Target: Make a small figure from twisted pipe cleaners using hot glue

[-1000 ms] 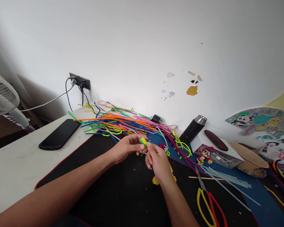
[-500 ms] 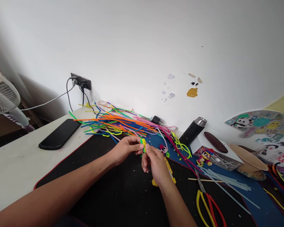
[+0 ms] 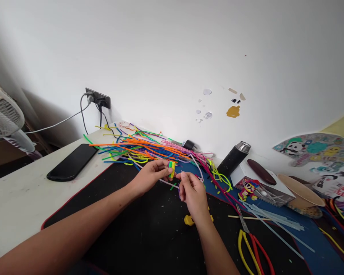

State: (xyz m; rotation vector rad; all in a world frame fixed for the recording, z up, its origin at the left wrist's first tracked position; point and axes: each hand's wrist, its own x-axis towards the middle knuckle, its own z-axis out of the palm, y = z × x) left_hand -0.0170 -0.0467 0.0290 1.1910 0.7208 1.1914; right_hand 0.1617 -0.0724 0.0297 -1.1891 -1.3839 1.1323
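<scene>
The left hand [image 3: 150, 175] pinches a small yellow-green piece [image 3: 172, 168] between thumb and fingertips, holding it just above the black mat [image 3: 126, 229]. The right hand [image 3: 193, 193] sits just beside it, fingers curled and thumb tip close to the piece; whether it grips anything I cannot tell. A thin lilac stem [image 3: 168, 184] runs under and between the two hands. Behind them a heap of coloured pipe cleaners [image 3: 143, 149] spreads across the mat's far edge and onto the white table [image 3: 17, 198]. A black phone [image 3: 72, 162] lies on the table to the left, near a fan [image 3: 4, 118]. A yellow bit [image 3: 188, 220] lies on the mat, just beside the right wrist. To the right are scissors [image 3: 253, 244] with yellow and red handles, clear sticks [image 3: 272, 217], a black flask [image 3: 233, 158] and a small box [image 3: 260, 187]. A plug socket [image 3: 97, 98] with cables sits on the wall.
</scene>
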